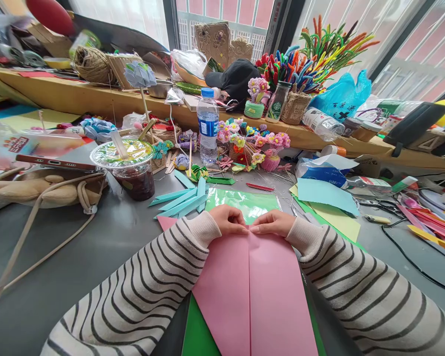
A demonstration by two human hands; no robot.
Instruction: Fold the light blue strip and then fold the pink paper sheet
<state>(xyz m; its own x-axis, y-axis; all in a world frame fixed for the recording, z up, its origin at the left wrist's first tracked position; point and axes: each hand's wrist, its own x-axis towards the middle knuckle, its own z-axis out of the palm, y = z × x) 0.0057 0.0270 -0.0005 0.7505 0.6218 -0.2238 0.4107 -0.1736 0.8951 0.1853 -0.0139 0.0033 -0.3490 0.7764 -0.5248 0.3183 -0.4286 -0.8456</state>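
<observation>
A large sheet of pink paper (278, 291) lies in front of me, with a straight line or fold edge down its middle. At its far end my left hand (228, 220) pinches the paper just left of that line. My right hand (272, 222) grips it the same way on the other side, thumbs almost touching. Both hands have curled fingers. Under the pink paper, a green sheet (198, 329) shows at the sides. Beyond my hands is a shiny green packet (241, 198). Folded turquoise paper strips (183, 200) lie to the left of it.
A lidded drink cup (133, 180) with a straw stands left, beside a beige bag (40, 190) and a phone (55, 162). Behind are a water bottle (207, 128) and crocheted flowers (252, 138). Scissors (383, 205), a black cable (411, 259) and coloured paper scraps (328, 195) lie right.
</observation>
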